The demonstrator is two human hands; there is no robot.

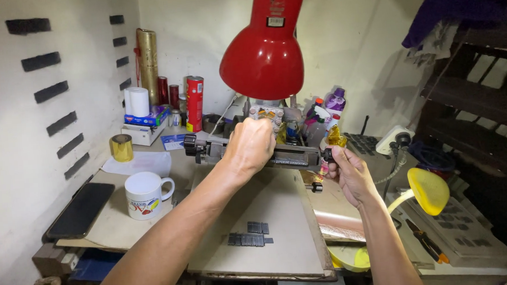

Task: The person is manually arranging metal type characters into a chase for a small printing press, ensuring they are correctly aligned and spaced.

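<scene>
Head view, hands point(250, 145) point(350, 175) gripping metal press point(283, 152)

Whitish plaster walls point(340, 34) meet in the far corner, the left wall point(11, 143) carrying rows of dark rectangular strips point(41, 61). A red desk lamp point(265, 43) hangs over the cluttered workbench point(113, 225). Dark wooden shelving point(471, 108) stands at right.

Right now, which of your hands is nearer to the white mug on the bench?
Left. The left hand grips the metal clamp device under the red lamp, up and right of the white mug. The right hand is farther right, at the device's far end.
</scene>
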